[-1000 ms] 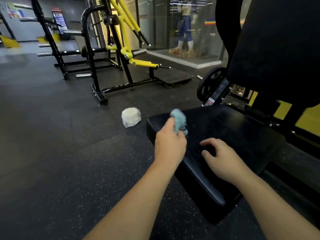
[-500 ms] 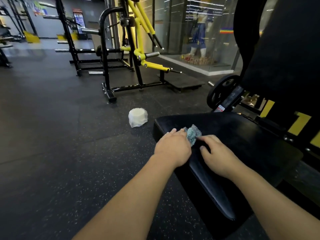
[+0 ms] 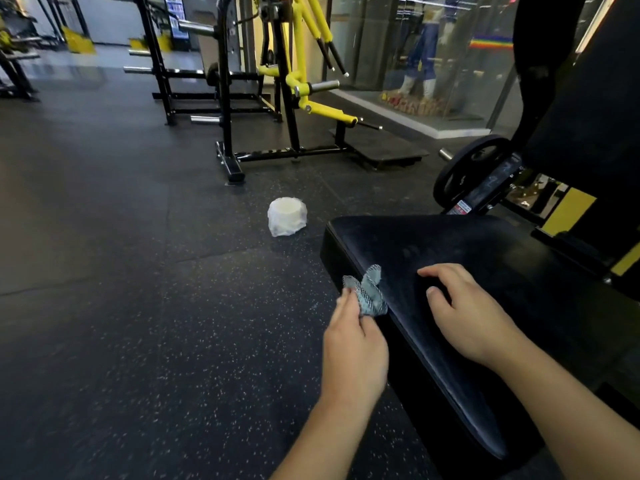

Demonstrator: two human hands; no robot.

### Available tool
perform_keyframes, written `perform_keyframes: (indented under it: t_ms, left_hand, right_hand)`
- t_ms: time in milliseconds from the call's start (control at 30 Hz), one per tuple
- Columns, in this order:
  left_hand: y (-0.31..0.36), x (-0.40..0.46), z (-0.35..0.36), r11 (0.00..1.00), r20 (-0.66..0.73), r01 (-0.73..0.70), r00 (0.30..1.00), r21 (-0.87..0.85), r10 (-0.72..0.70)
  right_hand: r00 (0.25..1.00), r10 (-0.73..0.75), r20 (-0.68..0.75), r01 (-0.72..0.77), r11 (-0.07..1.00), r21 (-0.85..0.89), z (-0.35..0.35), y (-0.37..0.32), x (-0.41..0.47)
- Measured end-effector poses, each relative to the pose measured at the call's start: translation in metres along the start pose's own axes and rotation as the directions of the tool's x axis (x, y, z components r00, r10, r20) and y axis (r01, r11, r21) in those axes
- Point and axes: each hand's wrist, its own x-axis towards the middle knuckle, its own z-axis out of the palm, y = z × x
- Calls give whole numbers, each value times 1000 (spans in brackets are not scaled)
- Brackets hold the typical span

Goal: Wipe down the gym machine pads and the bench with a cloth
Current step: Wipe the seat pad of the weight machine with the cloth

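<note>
Hands worked at the near edge of a black padded seat (image 3: 467, 258), the broad cushion of a gym machine on the right side of the view. The left hand (image 3: 353, 348) gripped a small crumpled blue-grey cloth (image 3: 369, 292) between thumb and fingers, and the cloth touched the left rim of the seat, its loose folds standing up above the knuckles. The right hand (image 3: 464, 310) rested on top of the seat just beside the cloth, its fingers loosely bent and holding nothing, with the fingertips on the pad. Both forearms were bare and reached in from the bottom of the view.

A tall black back pad (image 3: 588, 98) rose behind the seat at the upper right. A black weight plate (image 3: 467, 168) hung on the machine's frame just beyond the seat's far end. On the dark speckled rubber floor (image 3: 138, 306), a white wrapped roll (image 3: 286, 216) stood near the seat's far left corner, apart from it. Farther back stood a yellow and black machine (image 3: 287, 84), and behind it a glass wall (image 3: 415, 46).
</note>
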Motion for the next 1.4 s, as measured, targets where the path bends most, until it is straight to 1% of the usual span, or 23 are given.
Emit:
perform_keyframes:
  t_ms: [33, 67, 100, 167, 267, 467, 533, 600, 667, 800, 900, 1000, 1200, 1300, 1400]
  left_hand:
    - [5, -5, 3, 990, 51, 82, 996, -117, -76]
    - [12, -9, 6, 968, 107, 141, 987, -206, -121]
    - [18, -11, 8, 951, 148, 170, 980, -257, -135]
    - [22, -3, 14, 946, 174, 153, 979, -287, -105]
    - [21, 20, 22, 952, 158, 109, 985, -287, -65]
    - [20, 67, 22, 975, 39, 37, 999, -219, -29]
    - [21, 93, 12, 977, 39, 74, 997, -200, -68]
    - [23, 114, 4, 971, 81, 141, 989, -191, -127]
    - [25, 120, 2, 970, 114, 156, 984, -187, -137]
    - [18, 88, 13, 978, 112, 96, 991, -188, -76]
    - [7, 57, 17, 976, 128, 106, 988, -188, -83]
    - [11, 62, 19, 969, 99, 131, 989, -208, -112]
    - [19, 123, 7, 961, 7, 184, 982, -205, -186]
    - [20, 140, 2, 960, 5, 199, 979, -196, -202]
    - [21, 130, 6, 962, 28, 179, 984, -207, -178]
  right_hand:
    - [1000, -2, -3, 2, 1000, -4, 0, 0, 0]
    - [1000, -2, -2, 2, 1000, -7, 1, 0, 0]
    - [1000, 1, -2, -1, 1000, -8, 1, -1, 0]
    - [1000, 11, -6, -11, 1000, -14, 2, -2, 0]
    - [1000, 19, -13, -19, 999, -34, 3, -4, 2]
    - [999, 29, 15, -29, 999, -38, 4, -9, 1]
    - [999, 25, 48, -23, 999, -46, 2, -10, 1]
    - [997, 24, 79, -19, 998, -53, 1, -10, 0]
    - [996, 18, 89, -13, 998, -58, 1, -10, -1]
    - [997, 14, 80, -9, 998, -58, 2, -8, -1]
    - [998, 8, 65, -3, 998, -64, 3, -7, -1]
    - [999, 0, 51, 4, 998, -64, 3, -8, -1]
    - [997, 6, 76, -2, 998, -55, 0, -13, 0]
    - [997, 7, 76, -3, 998, -57, 0, -13, -1]
    - [997, 7, 76, -3, 998, -58, -1, -14, -1]
